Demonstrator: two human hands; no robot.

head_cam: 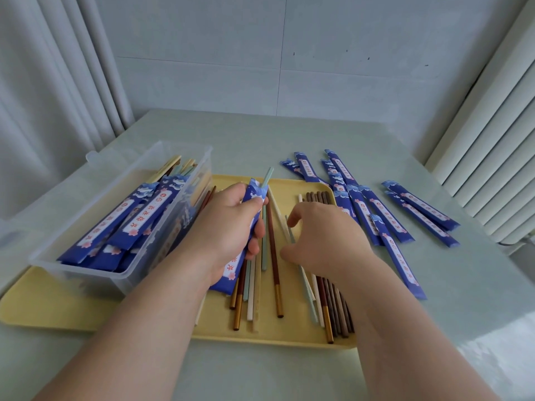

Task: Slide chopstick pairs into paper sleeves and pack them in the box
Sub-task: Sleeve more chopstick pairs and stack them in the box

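Red Chinese chars, w/ small round red marks, are printed on a white strip along each blue sleeve: on the packed sleeves (127,218) in the box (86,277), left of frame, the centre sleeve (230,270) and the loose sleeves (379,211), right. None can be read w/ certainty: too small, blurred.

The picture is bright with soft, cool light, the shiny desk (289,134) shows pale glare at the lower right, only faint shadows sit under the box (86,280), the curtain (43,82) bends at the left edge, and everything looks slightly fuzzy.
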